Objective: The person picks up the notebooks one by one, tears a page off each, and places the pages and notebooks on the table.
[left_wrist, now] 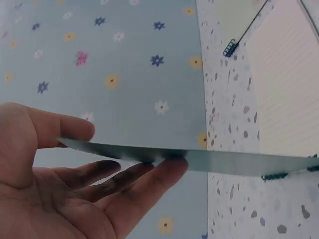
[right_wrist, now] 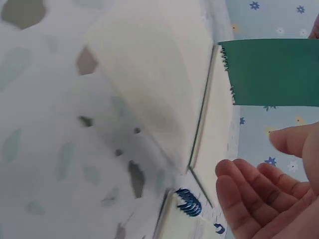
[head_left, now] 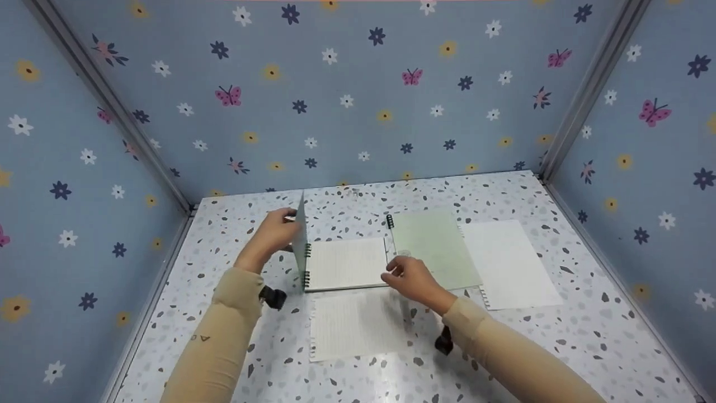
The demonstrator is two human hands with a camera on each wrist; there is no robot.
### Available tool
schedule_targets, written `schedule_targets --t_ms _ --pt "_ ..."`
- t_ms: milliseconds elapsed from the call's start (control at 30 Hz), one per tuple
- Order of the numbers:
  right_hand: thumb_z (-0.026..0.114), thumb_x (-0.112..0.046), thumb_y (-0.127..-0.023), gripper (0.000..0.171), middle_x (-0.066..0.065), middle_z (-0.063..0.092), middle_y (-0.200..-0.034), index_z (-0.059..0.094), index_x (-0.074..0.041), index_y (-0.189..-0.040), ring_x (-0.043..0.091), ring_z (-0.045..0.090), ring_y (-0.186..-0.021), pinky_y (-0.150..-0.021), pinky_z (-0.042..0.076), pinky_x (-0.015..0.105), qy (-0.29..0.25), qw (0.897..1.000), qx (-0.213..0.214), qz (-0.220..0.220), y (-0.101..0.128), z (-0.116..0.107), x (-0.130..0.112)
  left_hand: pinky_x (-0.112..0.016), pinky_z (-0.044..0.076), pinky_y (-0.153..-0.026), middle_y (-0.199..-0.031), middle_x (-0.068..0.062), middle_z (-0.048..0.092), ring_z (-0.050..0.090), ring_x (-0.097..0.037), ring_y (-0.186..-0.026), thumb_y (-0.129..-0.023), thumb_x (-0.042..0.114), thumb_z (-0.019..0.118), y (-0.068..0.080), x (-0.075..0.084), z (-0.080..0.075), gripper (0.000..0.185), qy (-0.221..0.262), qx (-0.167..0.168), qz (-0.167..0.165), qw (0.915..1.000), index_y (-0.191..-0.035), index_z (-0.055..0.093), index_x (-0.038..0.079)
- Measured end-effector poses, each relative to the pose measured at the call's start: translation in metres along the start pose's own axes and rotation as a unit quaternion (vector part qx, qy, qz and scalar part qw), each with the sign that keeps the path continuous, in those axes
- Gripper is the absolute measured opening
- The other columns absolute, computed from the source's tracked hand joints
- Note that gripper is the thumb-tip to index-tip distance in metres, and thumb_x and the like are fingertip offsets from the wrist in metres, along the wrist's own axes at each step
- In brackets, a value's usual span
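Observation:
A spiral notebook (head_left: 347, 263) lies turned to its lined page, black coils along its left side. My left hand (head_left: 274, 232) holds its green cover (head_left: 300, 240) upright, thumb on one face and fingers on the other, as the left wrist view shows. Over the page's right edge hovers my right hand (head_left: 414, 282); its fingers are loosely bent with nothing between them. Beside that hand lies a second spiral notebook (head_left: 439, 240) with a pale green cover, its lower left corner partly hidden by the hand.
In front of the notebook lies a loose lined sheet (head_left: 358, 330) with a ragged left edge. Another loose white sheet (head_left: 512, 263) lies against the second notebook's right side. Flower-patterned walls (head_left: 347, 129) enclose the speckled table (head_left: 212, 324) at the back and sides.

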State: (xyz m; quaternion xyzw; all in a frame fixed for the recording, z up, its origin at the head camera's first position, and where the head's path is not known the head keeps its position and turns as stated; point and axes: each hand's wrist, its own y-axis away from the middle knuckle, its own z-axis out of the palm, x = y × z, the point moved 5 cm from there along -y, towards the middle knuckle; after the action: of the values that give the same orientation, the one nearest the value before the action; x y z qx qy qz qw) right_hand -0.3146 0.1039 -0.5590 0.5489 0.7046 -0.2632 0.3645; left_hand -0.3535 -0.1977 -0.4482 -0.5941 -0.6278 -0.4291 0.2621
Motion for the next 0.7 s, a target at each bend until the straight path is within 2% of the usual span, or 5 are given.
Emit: schedule_targets --t_ms 167,300,467,567,700 --pt "0.071 -0.019 -0.106 0.031 0.014 0.077 -0.11 0.071 0.003 -0.127 0.021 0.075 -0.092 -0.082 0.065 0.034 -0.106 0.994 -0.013 -0.021 -0.02 -0.001 -0.021 -0.056 0.054 -0.116 -0.157 -0.026 0.057 0.059 -0.041 -0.143 -0.109 0.03 0.058 0.001 0.008 0.047 0.062 -0.047 0.045 0.052 0.9965 -0.161 0.047 -0.002" --pt "0.062 -0.021 -0.111 0.039 0.021 0.076 -0.12 0.065 0.006 -0.14 0.035 0.079 -0.105 -0.091 0.068 0.041 -0.197 0.98 -0.013 -0.013 -0.035 -0.004 -0.034 -0.054 0.056 -0.113 -0.151 -0.024 0.063 0.065 -0.037 -0.135 -0.107 0.038 0.063 0.002 0.012 0.087 0.065 -0.096 0.062 0.09 0.9893 -0.158 0.053 -0.001" --pt "0.055 -0.025 -0.115 0.043 0.023 0.075 -0.122 0.062 0.007 -0.144 0.026 0.08 -0.1 -0.09 0.068 0.038 -0.277 0.961 -0.005 0.027 -0.047 -0.005 -0.033 -0.054 0.055 -0.113 -0.15 -0.025 0.063 0.066 -0.037 -0.133 -0.104 0.043 0.068 0.002 0.008 0.128 0.071 -0.167 0.028 0.143 0.9751 -0.155 0.055 -0.004" --pt "0.062 -0.013 -0.11 0.04 0.021 0.077 -0.113 0.062 0.008 -0.144 0.018 0.076 -0.087 -0.081 0.068 0.033 -0.269 0.962 0.007 0.045 -0.05 -0.005 -0.027 -0.055 0.055 -0.114 -0.149 -0.025 0.063 0.065 -0.038 -0.132 -0.102 0.038 0.072 0.001 -0.001 0.141 0.068 -0.192 -0.016 0.171 0.9662 -0.152 0.057 -0.006" --pt "0.07 0.003 -0.098 0.043 0.013 0.075 -0.098 0.065 0.008 -0.14 0.014 0.07 -0.076 -0.069 0.063 0.026 -0.189 0.98 0.036 0.061 -0.051 -0.001 -0.014 -0.054 0.052 -0.119 -0.149 -0.025 0.064 0.064 -0.039 -0.136 -0.099 0.025 0.077 -0.008 -0.023 0.14 0.06 -0.243 -0.035 0.18 0.9526 -0.148 0.062 -0.005"
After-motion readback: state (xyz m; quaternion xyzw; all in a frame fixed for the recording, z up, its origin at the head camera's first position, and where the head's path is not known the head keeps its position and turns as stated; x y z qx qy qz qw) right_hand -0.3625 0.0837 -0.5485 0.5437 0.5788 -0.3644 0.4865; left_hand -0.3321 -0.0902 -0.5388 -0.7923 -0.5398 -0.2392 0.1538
